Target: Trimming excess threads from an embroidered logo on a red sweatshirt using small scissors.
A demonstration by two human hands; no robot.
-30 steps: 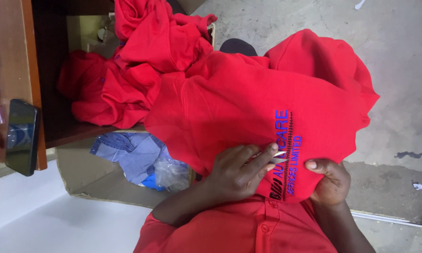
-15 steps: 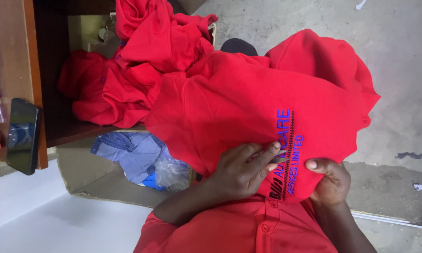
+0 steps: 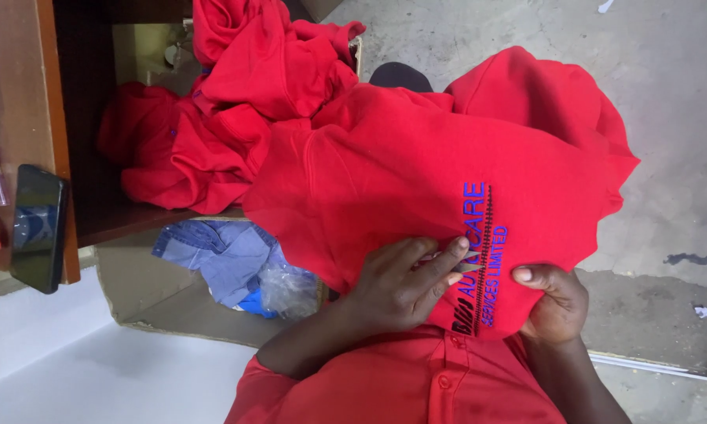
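A red garment (image 3: 416, 173) with blue embroidered lettering and a dark stitched line is spread over my lap. My left hand (image 3: 396, 286) rests on it beside the lettering, fingers curled around a small metal tool (image 3: 453, 276) whose pale tip shows at my fingertips. My right hand (image 3: 556, 302) pinches the garment's near edge just right of the lettering, thumb on top. I wear a red buttoned shirt (image 3: 416, 385).
More red garments (image 3: 235, 102) are heaped in a brown wooden compartment at the left. A dark phone (image 3: 38, 228) lies on the wooden top (image 3: 12, 94). Blue cloth and clear plastic (image 3: 235, 263) sit in a cardboard box below. Bare concrete floor (image 3: 667, 94) lies to the right.
My left fingers have slid a little along the lettering and now cover most of the metal tool's tips. The right hand and the garment have stayed put.
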